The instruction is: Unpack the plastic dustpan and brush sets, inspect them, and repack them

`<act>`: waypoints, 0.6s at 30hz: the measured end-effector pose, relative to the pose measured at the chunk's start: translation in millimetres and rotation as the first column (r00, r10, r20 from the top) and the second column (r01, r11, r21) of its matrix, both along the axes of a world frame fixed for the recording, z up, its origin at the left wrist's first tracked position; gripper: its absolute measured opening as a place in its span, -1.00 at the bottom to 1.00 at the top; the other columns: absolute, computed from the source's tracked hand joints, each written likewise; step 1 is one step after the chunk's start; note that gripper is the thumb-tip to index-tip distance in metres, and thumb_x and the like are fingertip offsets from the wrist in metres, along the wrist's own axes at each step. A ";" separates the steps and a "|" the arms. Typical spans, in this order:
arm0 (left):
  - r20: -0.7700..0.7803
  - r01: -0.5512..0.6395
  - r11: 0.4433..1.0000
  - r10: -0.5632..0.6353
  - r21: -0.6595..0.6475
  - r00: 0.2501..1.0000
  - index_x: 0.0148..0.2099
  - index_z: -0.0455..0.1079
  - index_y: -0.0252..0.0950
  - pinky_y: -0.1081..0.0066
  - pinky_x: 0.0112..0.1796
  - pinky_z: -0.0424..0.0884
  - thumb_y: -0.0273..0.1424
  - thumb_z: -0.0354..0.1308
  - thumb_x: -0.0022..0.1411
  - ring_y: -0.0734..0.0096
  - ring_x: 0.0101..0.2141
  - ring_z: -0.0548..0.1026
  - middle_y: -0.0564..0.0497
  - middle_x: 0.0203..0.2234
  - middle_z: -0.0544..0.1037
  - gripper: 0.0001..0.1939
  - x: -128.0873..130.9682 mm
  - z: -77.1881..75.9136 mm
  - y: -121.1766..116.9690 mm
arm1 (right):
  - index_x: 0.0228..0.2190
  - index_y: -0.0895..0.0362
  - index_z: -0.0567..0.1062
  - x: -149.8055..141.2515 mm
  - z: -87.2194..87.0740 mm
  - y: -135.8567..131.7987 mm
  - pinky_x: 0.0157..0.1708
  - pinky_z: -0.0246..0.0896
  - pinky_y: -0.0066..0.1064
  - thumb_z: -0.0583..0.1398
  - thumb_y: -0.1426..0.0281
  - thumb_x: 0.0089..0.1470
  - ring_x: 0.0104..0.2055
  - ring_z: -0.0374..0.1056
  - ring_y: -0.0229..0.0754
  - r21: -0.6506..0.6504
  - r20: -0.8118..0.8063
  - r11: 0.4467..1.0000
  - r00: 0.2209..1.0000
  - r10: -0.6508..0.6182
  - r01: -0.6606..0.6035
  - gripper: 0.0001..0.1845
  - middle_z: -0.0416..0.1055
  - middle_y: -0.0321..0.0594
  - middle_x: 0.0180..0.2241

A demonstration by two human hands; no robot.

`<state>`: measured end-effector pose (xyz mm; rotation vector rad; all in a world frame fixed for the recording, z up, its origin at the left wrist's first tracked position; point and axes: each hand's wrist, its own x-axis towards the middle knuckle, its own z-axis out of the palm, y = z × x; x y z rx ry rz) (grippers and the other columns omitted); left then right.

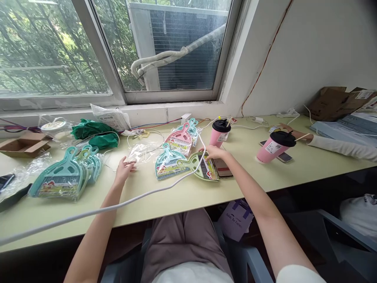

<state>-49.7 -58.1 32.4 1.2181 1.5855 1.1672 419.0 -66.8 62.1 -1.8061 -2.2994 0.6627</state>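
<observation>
Head view: our bench [176, 197].
Left hand [125, 169]: open.
Right hand [216, 152]: at the green dustpan [205, 169] near the bench's front edge; whether gripping, we cannot tell.

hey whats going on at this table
A seated person's right hand is at a green dustpan-and-brush set; whether its grip is closed is unclear. The left hand is open and holds nothing. A teal set and a pink set lie close by; more sets lie at the left. Another person's sleeve reaches in at the right.
</observation>
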 end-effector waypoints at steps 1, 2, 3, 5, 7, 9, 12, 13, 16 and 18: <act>-0.032 -0.002 1.000 0.002 0.001 0.999 0.27 0.06 -0.37 0.46 -0.39 0.47 -0.51 0.23 0.05 0.51 -0.47 0.51 -0.11 -0.21 0.56 -0.25 -0.7 -1.0 -2.6 | 0.00 -0.07 0.49 -0.7 -0.5 3.7 0.14 0.13 -0.10 0.45 0.48 -0.29 0.14 0.32 0.11 -0.028 0.017 1.000 1.000 -0.001 0.001 -0.27 0.48 -0.17 0.04; -0.062 0.002 1.000 -0.001 0.003 0.998 0.30 0.02 -0.35 0.46 -0.38 0.48 -0.48 0.24 0.05 0.51 -0.46 0.51 -0.11 -0.18 0.54 -0.21 -1.5 -2.4 -5.3 | 0.01 -0.07 0.48 -1.3 -0.7 7.4 0.15 0.11 -0.08 0.46 0.47 -0.31 0.14 0.33 0.11 -0.055 0.030 0.998 1.000 -0.003 0.004 -0.24 0.48 -0.17 0.04; -0.088 0.010 1.000 -0.009 0.005 0.996 0.32 -0.01 -0.33 0.44 -0.36 0.49 -0.45 0.25 0.05 0.50 -0.44 0.52 -0.11 -0.15 0.53 -0.17 -2.5 -4.1 -7.8 | 0.01 -0.07 0.48 -1.5 -0.6 10.8 0.15 0.10 -0.07 0.47 0.45 -0.32 0.13 0.34 0.11 -0.083 0.043 0.997 0.999 -0.005 0.009 -0.22 0.48 -0.16 0.03; -0.132 0.042 0.999 -0.040 0.007 0.990 0.34 -0.06 -0.29 0.36 -0.29 0.51 -0.38 0.25 0.06 0.44 -0.38 0.53 -0.12 -0.09 0.49 -0.14 -4.8 -8.1 -11.9 | -0.02 -0.05 0.50 -1.2 -0.1 16.6 0.14 0.10 -0.06 0.49 0.38 -0.37 0.11 0.35 0.13 -0.132 0.062 0.991 0.998 -0.005 0.013 -0.23 0.49 -0.13 0.01; -0.203 0.057 0.998 -0.054 0.013 0.978 0.34 -0.06 -0.29 0.23 -0.18 0.50 -0.33 0.23 0.08 0.30 -0.26 0.54 -0.18 -0.01 0.44 -0.15 -6.1 -11.7 -14.8 | -0.09 -0.02 0.54 -1.1 0.4 20.6 0.09 0.15 -0.11 0.51 0.29 -0.43 0.07 0.37 0.15 -0.178 0.078 0.984 0.997 0.001 0.013 -0.27 0.51 -0.12 -0.03; -0.342 0.007 0.996 0.024 0.089 0.939 0.30 0.01 -0.33 0.05 -0.01 0.41 -0.32 0.23 0.08 0.10 -0.05 0.47 -0.28 0.09 0.34 -0.21 -4.0 -13.2 -18.3 | -0.17 0.02 0.57 -2.0 1.2 23.1 0.00 0.21 -0.19 0.51 0.21 -0.50 0.02 0.39 0.14 -0.239 0.089 0.971 0.996 0.031 -0.008 -0.30 0.53 -0.12 -0.09; -0.511 -0.097 0.920 0.296 0.379 0.807 0.24 0.13 -0.32 -0.10 0.18 0.11 -0.36 0.20 0.10 -0.09 0.21 0.18 -0.33 0.23 0.12 -0.33 10.1 -9.0 -30.5 | -0.28 0.06 0.58 -4.7 3.0 24.8 -0.14 0.26 -0.29 0.50 0.13 -0.57 -0.07 0.42 0.10 -0.337 0.106 0.940 0.990 0.098 -0.057 -0.33 0.53 -0.17 -0.21; -0.521 -0.096 0.875 0.368 0.475 0.771 0.22 0.15 -0.30 -0.11 0.20 0.05 -0.38 0.19 0.11 -0.10 0.24 0.12 -0.31 0.25 0.08 -0.38 18.0 -6.3 -37.3 | -0.30 0.07 0.58 -5.4 3.8 25.0 -0.16 0.25 -0.31 0.49 0.11 -0.58 -0.08 0.42 0.09 -0.356 0.106 0.932 0.988 0.115 -0.070 -0.34 0.53 -0.19 -0.23; -0.494 0.020 0.784 0.371 0.620 0.786 0.13 0.23 -0.27 -0.06 0.19 0.08 -0.39 0.16 0.16 -0.04 0.19 0.19 -0.26 0.19 0.16 -0.52 50.1 0.4 -64.9 | -0.34 0.10 0.54 -6.1 7.1 24.3 -0.18 0.23 -0.34 0.46 0.07 -0.54 -0.10 0.40 0.06 -0.390 0.034 0.913 0.989 0.146 -0.121 -0.36 0.51 -0.23 -0.27; -0.473 0.160 0.778 0.193 0.608 0.859 0.03 0.30 -0.23 -0.02 0.14 0.18 -0.37 0.13 0.21 0.02 0.11 0.28 -0.19 0.03 0.32 -0.67 75.8 -0.5 -87.0 | -0.35 0.11 0.50 -6.2 10.3 22.5 -0.19 0.21 -0.36 0.45 0.07 -0.50 -0.12 0.40 0.02 -0.388 -0.072 0.908 0.987 0.142 -0.159 -0.38 0.50 -0.25 -0.29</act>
